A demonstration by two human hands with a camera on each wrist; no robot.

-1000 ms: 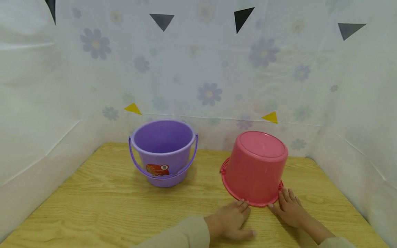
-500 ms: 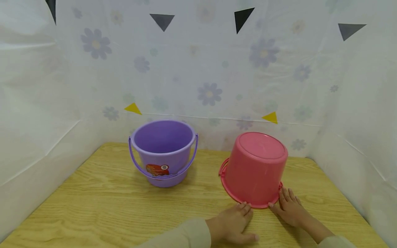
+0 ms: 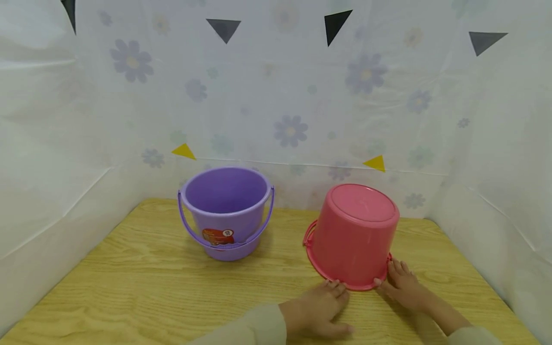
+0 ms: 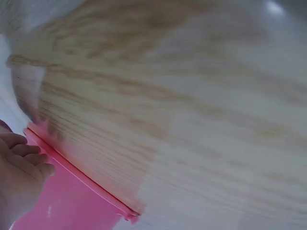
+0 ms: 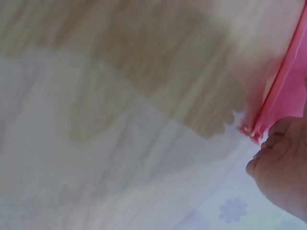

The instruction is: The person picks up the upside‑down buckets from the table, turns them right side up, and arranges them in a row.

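Note:
A pink bucket (image 3: 355, 239) stands upside down on the right of the table, its base facing up and its rim on the wood. My left hand (image 3: 318, 309) lies palm down in front of it, fingertips at the near rim. At the rim's right side is my right hand (image 3: 407, 289), fingers extended beside the handle joint and thumb at the front edge. A purple bucket (image 3: 228, 215) stands upright to the left, its handle hanging in front. In the left wrist view, the pink rim (image 4: 81, 175) runs beside the fingers; the right wrist view shows the right hand (image 5: 283, 160) near it.
The wooden table (image 3: 142, 287) is enclosed by white sheeting (image 3: 246, 86) at the back and both sides. Black triangles (image 3: 224, 29) and yellow triangles (image 3: 374, 163) mark the back sheet.
The pink bucket has turned slightly, its rim edging left and toward me. My right thumb has come up onto the rim. The purple bucket stays in place.

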